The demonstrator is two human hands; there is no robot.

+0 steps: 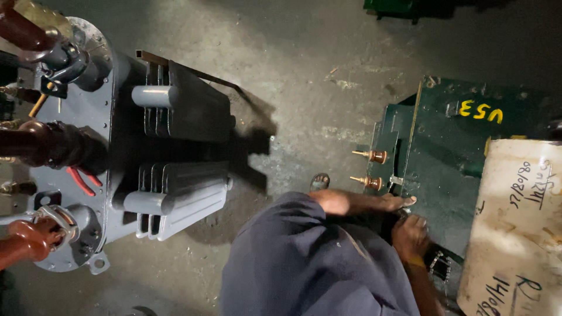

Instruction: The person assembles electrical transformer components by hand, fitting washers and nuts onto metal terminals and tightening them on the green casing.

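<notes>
**Green tank side, 2 hands at the terminal fitting**

Green-painted steel forms the tank (445, 152) at which you work; it lies on the concrete floor (304, 88) at the right of the head view. Its side wall faces you and carries 2 brown terminals, the upper terminal (374, 156) and the lower terminal (370, 182), each ending in a brass stud. A small metal bracket (397, 181) sits just beside the lower one.

Your left hand (398, 202) reaches out of the dark blue sleeve (293, 263) with its fingers stretched flat and nothing held. The fingertips touch the tank wall just under the bracket. Your right hand (411, 235) lies close below, curled, with a yellow band at the wrist. You cannot tell from this view whether it grips anything, since its palm is hidden. The 2 hands are near each other but not joined. A small dark part (439, 264) lies just beside the right wrist; its kind is unclear.

As a judgement, the step in hand is close fingerwork on the wall below the terminals. Any further move there calls for keeping the knuckles off the 2 protruding studs, and for better light, as the spot sits in shadow.

A pale board (515, 234) with handwriting rests on the tank at the far right. Well apart on the left stands a grey transformer (175, 146) with finned radiators and brown bushings, and red-handled pliers (82, 180) lie on its lid. A sandal (319, 181) rests on the floor between the 2 units.
</notes>
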